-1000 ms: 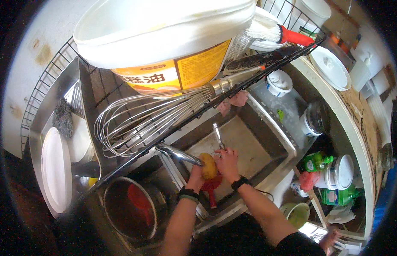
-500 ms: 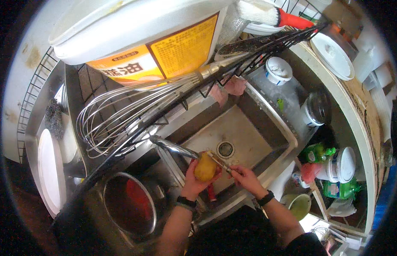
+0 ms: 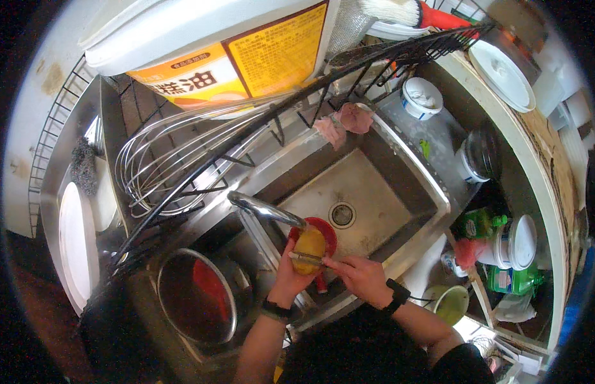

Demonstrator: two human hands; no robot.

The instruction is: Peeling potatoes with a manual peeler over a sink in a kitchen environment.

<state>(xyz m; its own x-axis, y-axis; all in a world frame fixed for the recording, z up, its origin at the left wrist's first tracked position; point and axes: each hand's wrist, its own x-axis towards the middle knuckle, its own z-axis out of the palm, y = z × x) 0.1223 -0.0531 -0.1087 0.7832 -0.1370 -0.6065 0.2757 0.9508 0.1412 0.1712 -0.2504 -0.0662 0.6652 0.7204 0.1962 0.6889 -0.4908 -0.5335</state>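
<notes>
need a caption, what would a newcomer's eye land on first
Probably the big yellow-labelled white tub at the top in a black wire rack, a balloon whisk in front. Then, below, over the sink, the left hand holds a yellow, potato-like vegetable and the right hand a peeler.

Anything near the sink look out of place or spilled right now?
A small green scrap lies loose on the metal drainboard right of the sink, like a stray trimming. A pink cloth sits crumpled at the sink's far edge, not laid flat. No obvious spill shows.
</notes>
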